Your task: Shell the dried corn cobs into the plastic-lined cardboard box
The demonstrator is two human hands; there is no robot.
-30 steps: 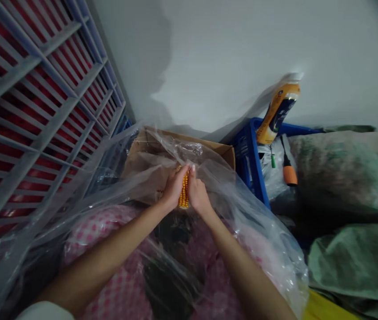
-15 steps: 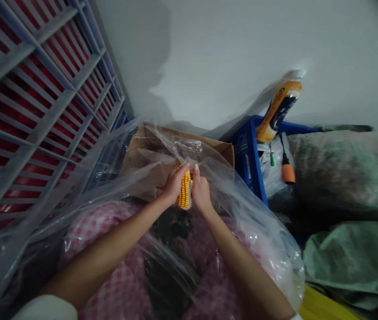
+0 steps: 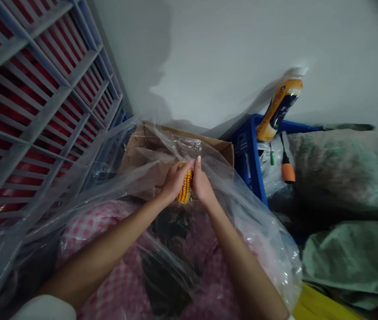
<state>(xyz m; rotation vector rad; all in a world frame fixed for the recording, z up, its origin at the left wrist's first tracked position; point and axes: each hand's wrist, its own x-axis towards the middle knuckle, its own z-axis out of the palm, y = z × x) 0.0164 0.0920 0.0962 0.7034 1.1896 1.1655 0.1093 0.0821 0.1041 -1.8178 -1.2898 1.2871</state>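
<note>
Both my hands grip one yellow corn cob, held upright over a clear plastic sheet. My left hand wraps its left side, fingers closed around it. On the right side, my right hand presses against it with the thumb up at the cob's top. Behind the cob stands an open cardboard box lined with the same plastic. Under my forearms lies pink checked cloth covered by the plastic.
A grey lattice rack over red rises at the left. A blue crate at the right holds a yellow bottle and an orange-handled tool. Green sacks pile at the right. A white wall is behind.
My hands and the cob have shifted slightly up. The cob has turned a little in my grip, and my right thumb now sits higher at its top.
</note>
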